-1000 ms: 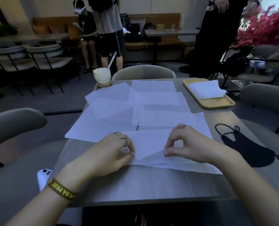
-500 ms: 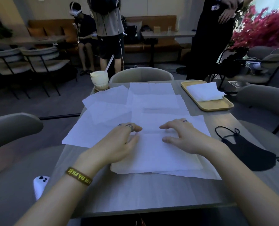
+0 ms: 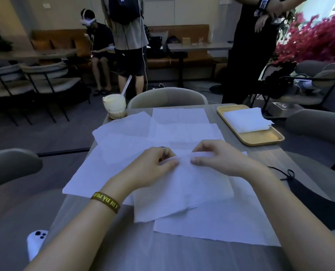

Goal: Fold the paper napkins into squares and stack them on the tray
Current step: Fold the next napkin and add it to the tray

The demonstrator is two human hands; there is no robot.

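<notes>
Room is left on the grey tabletop (image 3: 172,255) along the lower frame. At centre, the upper edge of a half-folded white paper napkin (image 3: 182,192) is pinched by the left hand (image 3: 153,167) and right hand (image 3: 219,159). Yellow lettering, partly legible as "DI DA PH", is seen on a dark wristband (image 3: 106,202). Folded white napkins (image 3: 245,120) are stacked in a tan rectangular tray (image 3: 260,139), upper right.

Bare forearms (image 3: 80,231), dark wristband (image 3: 105,202) with yellow lettering, 1 silver ring (image 3: 163,150) on left hand (image 3: 149,169)

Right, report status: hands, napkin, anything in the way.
Hands: left hand and right hand pinch napkin at far edge. Folded over, not on tray yet. To the right, black mask, clear.
</notes>
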